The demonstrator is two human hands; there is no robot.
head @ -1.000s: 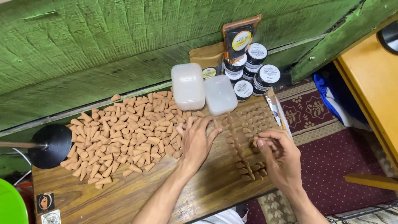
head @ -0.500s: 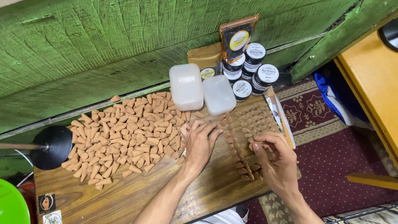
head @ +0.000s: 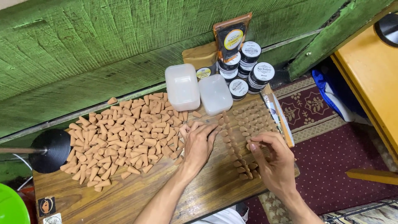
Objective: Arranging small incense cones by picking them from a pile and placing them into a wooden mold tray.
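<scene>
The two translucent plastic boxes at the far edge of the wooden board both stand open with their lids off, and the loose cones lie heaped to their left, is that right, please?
Not quite: in the head view both plastic boxes have their lids on. The loose cones do lie heaped to their left on the wooden board.

On the desk [head: 137,199], the loose cone heap [head: 124,137] lies left of the left grip [head: 199,143]. Rows of standing cones [head: 244,132] sit between both grips and behind the right grip [head: 273,159]. Two boxes [head: 199,89] stand behind the left grip, jars [head: 248,70] farther back right.
</scene>
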